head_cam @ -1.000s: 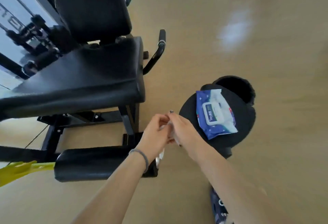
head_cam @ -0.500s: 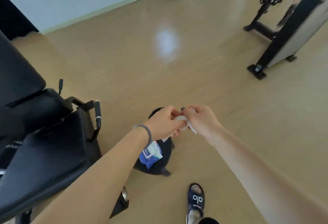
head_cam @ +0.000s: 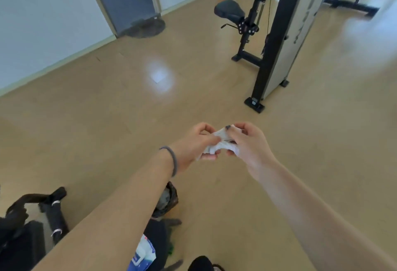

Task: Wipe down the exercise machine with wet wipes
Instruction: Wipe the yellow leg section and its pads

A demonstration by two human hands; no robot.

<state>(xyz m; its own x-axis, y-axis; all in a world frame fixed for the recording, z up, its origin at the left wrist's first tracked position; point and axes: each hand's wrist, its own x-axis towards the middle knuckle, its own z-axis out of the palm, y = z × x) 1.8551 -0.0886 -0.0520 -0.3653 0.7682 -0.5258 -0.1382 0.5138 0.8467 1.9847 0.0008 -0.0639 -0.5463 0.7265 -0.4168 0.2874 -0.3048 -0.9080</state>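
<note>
Both hands — left hand (head_cam: pixel 194 142) and right hand (head_cam: pixel 247 142) — are pinching a crumpled wipe (head_cam: pixel 219 144) in mid-air above the floor; shaking it out flat before wiping probably works best.

Both hands (head_cam: pixel 223 142) together ahead, fingers curled, apparently pinching.

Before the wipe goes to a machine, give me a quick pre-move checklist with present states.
1. Wipe in hand: ok, left hand and right hand both pinch it.
2. Wipe unfolded: not ok, bunched.
3. Wipe wet: cannot tell.
4. Wipe pack within reach: ok, below the left forearm.
5. Floor ahead free: ok.
6. Machine touched: not ok, it stands apart from the hands.
</note>
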